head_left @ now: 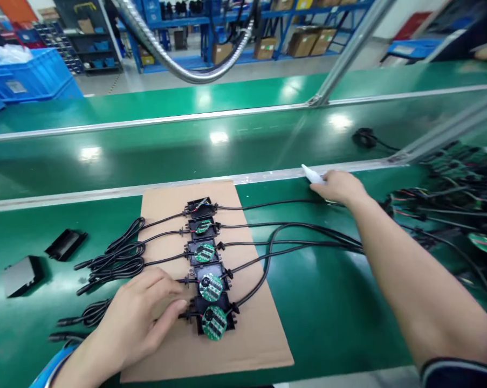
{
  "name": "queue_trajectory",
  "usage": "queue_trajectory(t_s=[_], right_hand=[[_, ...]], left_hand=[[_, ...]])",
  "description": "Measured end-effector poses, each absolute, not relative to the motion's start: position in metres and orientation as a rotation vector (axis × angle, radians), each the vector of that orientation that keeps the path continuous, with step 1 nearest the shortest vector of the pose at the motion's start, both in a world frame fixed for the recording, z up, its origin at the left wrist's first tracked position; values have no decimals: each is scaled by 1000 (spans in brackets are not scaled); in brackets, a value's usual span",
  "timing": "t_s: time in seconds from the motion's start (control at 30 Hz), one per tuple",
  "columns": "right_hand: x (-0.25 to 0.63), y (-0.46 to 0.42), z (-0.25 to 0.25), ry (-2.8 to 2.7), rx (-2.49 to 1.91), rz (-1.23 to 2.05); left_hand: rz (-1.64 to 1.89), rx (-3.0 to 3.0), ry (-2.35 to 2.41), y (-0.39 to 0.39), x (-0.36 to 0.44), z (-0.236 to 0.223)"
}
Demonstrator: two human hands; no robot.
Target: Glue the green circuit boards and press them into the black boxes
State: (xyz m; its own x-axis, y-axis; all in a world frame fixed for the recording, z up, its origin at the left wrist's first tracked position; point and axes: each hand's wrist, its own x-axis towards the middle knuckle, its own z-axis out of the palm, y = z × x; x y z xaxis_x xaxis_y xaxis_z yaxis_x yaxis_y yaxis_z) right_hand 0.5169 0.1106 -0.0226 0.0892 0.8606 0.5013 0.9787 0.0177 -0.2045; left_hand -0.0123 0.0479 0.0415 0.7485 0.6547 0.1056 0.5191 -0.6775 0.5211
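My left hand (146,318) is half curled beside the nearest black housings, thumb and fingers apart; I see nothing held between them. Several open black housings (200,208) lie in a column on a cardboard sheet (259,334). Most carry a round green circuit board (214,323); the farthest shows only loose wires. Black cables (243,245) run out of the housings on both sides. Toward the back, my right hand (340,186) is closed around a white object with a pointed tip (313,175), most of it hidden by the fingers.
Two black covers (65,244) lie at the left near coiled cables (125,253). A heap of boards and wires (449,194) covers the right side. A metal rail (267,175) runs behind the cardboard; a slanted post (348,54) rises beyond. A blue crate (28,75) stands back left.
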Motion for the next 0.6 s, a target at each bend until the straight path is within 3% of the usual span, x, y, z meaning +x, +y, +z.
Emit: queue_trajectory(t_s=[0.17,0.4,0.5,0.6], right_hand=[[428,87,0,-1761,-1795,-222],[261,44,47,-1899,-1004,-118],[252,59,45,-1752,-858,-145],[262,85,49,-1976,-1093,-230]], left_hand=[[359,1933,876,48,29,48],[902,865,636,64,103,45],[943,779,494,76,114,62],[838,989,430,103,111,69]])
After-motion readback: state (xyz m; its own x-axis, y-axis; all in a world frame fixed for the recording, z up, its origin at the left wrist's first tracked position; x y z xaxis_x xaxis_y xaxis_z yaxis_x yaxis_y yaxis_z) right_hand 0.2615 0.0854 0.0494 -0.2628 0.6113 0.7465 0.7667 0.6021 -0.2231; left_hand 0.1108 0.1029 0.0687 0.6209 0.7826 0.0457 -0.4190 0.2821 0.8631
